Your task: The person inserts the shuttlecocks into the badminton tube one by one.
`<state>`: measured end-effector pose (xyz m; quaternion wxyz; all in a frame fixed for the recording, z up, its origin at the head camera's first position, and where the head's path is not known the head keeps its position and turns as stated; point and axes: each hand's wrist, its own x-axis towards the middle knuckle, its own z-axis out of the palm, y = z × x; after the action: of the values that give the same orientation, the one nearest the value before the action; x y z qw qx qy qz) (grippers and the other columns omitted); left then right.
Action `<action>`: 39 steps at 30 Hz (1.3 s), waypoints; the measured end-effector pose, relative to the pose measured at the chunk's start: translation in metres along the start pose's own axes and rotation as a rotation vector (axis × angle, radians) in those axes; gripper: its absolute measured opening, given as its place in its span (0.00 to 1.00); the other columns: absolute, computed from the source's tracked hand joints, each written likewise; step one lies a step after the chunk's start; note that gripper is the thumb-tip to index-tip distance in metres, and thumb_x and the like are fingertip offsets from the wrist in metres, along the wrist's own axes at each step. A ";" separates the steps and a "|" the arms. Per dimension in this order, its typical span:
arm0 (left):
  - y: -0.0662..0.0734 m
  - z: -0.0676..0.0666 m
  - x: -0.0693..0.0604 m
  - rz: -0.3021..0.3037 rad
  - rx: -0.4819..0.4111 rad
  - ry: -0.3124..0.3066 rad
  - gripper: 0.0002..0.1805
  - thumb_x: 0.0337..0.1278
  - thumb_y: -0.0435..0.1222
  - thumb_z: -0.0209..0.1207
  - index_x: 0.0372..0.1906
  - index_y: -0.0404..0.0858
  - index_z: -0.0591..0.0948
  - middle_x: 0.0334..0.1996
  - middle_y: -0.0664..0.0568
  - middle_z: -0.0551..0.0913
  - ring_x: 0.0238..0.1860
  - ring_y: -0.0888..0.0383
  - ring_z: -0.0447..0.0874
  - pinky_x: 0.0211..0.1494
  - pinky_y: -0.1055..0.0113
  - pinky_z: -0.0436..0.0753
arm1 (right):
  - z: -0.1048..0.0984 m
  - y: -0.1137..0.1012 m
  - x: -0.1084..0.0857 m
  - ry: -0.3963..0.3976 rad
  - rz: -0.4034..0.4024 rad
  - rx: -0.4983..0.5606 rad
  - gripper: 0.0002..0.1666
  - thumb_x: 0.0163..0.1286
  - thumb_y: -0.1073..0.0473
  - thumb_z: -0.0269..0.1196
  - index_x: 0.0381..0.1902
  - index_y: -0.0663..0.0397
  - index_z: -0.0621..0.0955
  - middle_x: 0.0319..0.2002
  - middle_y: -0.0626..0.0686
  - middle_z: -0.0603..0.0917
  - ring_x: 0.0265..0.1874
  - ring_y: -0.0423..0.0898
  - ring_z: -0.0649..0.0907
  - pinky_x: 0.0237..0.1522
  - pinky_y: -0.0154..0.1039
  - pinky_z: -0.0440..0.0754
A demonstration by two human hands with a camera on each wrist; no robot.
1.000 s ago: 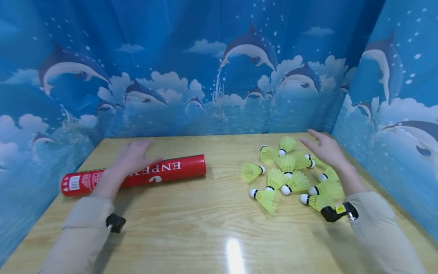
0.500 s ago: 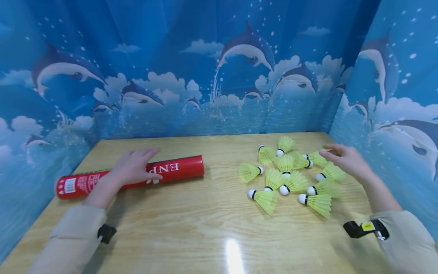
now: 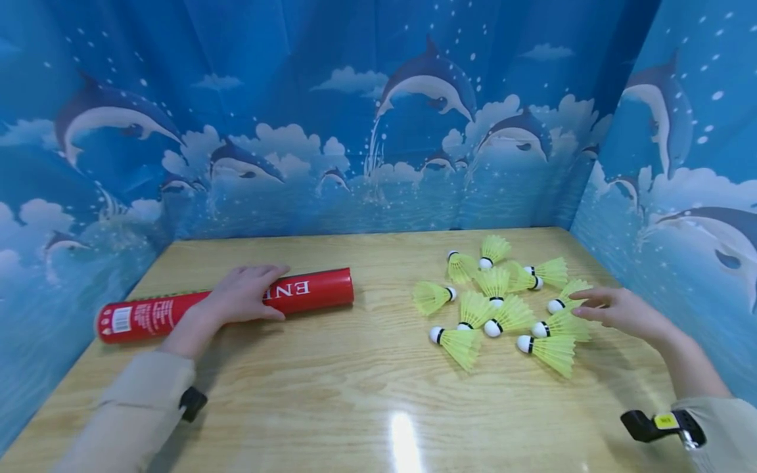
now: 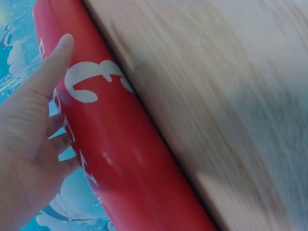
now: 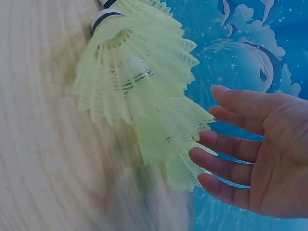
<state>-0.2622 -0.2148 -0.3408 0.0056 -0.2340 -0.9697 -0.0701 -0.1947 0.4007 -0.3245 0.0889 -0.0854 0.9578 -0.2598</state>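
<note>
A red shuttlecock tube with white lettering lies on the table at the left. My left hand is over its middle, thumb on the near side and fingers toward the far side. In the left wrist view the thumb is held straight across the tube; whether the hand touches it I cannot tell. Several yellow shuttlecocks with white heads lie in a loose group at the right. Beside the rightmost ones is my right hand, fingers slightly bent and holding nothing. The right wrist view has the hand close to shuttlecock skirts.
The wooden table ends at a blue dolphin-print curtain behind and at both sides. One shuttlecock sits at the left of the group, its head toward the others. Each sleeve carries a black wrist camera.
My right hand has moved from behind the shuttlecocks toward the near right, lower in view. My left hand has shifted slightly right along the tube. The tube and shuttlecocks stay in place.
</note>
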 end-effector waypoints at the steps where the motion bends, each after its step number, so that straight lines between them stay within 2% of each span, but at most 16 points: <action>1: 0.000 0.001 0.001 0.001 -0.002 -0.005 0.51 0.34 0.52 0.72 0.67 0.39 0.64 0.61 0.39 0.68 0.60 0.41 0.63 0.60 0.39 0.59 | 0.002 0.001 0.000 -0.005 -0.004 0.008 0.33 0.70 0.50 0.55 0.61 0.71 0.67 0.47 0.68 0.78 0.40 0.56 0.80 0.36 0.46 0.81; 7: 0.002 0.005 0.005 0.002 -0.027 -0.024 0.52 0.34 0.51 0.73 0.68 0.40 0.63 0.61 0.40 0.69 0.60 0.42 0.64 0.60 0.40 0.60 | 0.010 0.003 0.000 -0.011 -0.020 0.060 0.32 0.68 0.52 0.58 0.60 0.71 0.68 0.43 0.61 0.80 0.38 0.49 0.80 0.35 0.42 0.81; 11: 0.003 0.007 0.005 0.010 -0.037 -0.041 0.52 0.34 0.50 0.73 0.68 0.41 0.62 0.61 0.40 0.69 0.59 0.42 0.64 0.60 0.40 0.60 | 0.015 0.003 0.001 -0.003 -0.015 0.063 0.31 0.67 0.52 0.59 0.58 0.70 0.70 0.46 0.63 0.79 0.40 0.50 0.79 0.36 0.41 0.80; 15: 0.004 0.008 0.006 0.015 -0.032 -0.044 0.51 0.35 0.49 0.73 0.68 0.40 0.62 0.60 0.39 0.70 0.59 0.41 0.65 0.59 0.40 0.62 | 0.018 0.001 0.002 0.038 -0.031 0.035 0.26 0.66 0.54 0.59 0.55 0.69 0.74 0.47 0.66 0.78 0.42 0.54 0.79 0.35 0.40 0.78; 18: 0.005 0.008 0.007 0.019 -0.023 -0.040 0.50 0.35 0.48 0.73 0.68 0.40 0.62 0.59 0.39 0.70 0.58 0.40 0.66 0.59 0.40 0.63 | 0.018 -0.001 0.001 0.071 -0.036 0.040 0.24 0.66 0.56 0.59 0.53 0.70 0.75 0.44 0.65 0.80 0.38 0.53 0.80 0.34 0.41 0.79; 22: 0.006 0.008 0.006 0.033 -0.013 -0.029 0.48 0.36 0.46 0.73 0.67 0.40 0.64 0.58 0.39 0.71 0.57 0.41 0.67 0.57 0.40 0.65 | 0.014 0.000 -0.003 0.106 -0.004 0.088 0.25 0.67 0.58 0.58 0.55 0.72 0.73 0.41 0.65 0.82 0.33 0.51 0.82 0.32 0.42 0.80; 26: 0.008 0.008 0.005 0.039 -0.004 -0.015 0.48 0.35 0.45 0.73 0.67 0.41 0.65 0.57 0.40 0.72 0.56 0.42 0.69 0.56 0.41 0.67 | 0.010 0.001 -0.007 0.148 0.035 0.100 0.26 0.69 0.56 0.56 0.57 0.72 0.71 0.45 0.68 0.80 0.34 0.49 0.82 0.32 0.42 0.80; 33: 0.011 0.006 0.004 0.022 -0.025 0.042 0.50 0.32 0.44 0.75 0.67 0.42 0.64 0.56 0.42 0.72 0.55 0.44 0.68 0.51 0.42 0.72 | 0.000 -0.002 -0.012 0.234 0.065 0.109 0.29 0.72 0.53 0.52 0.60 0.71 0.68 0.51 0.72 0.75 0.31 0.30 0.78 0.30 0.39 0.79; 39: 0.017 -0.002 0.004 0.055 -0.014 0.118 0.49 0.32 0.42 0.75 0.66 0.40 0.65 0.55 0.43 0.73 0.54 0.45 0.69 0.51 0.43 0.72 | -0.003 -0.011 -0.012 0.312 0.099 0.114 0.29 0.71 0.49 0.52 0.60 0.67 0.69 0.47 0.68 0.78 0.31 0.30 0.77 0.30 0.38 0.78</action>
<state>-0.2578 -0.1980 -0.3361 0.0629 -0.2561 -0.9603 -0.0905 -0.1823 0.3953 -0.3144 -0.0434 0.0086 0.9467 -0.3189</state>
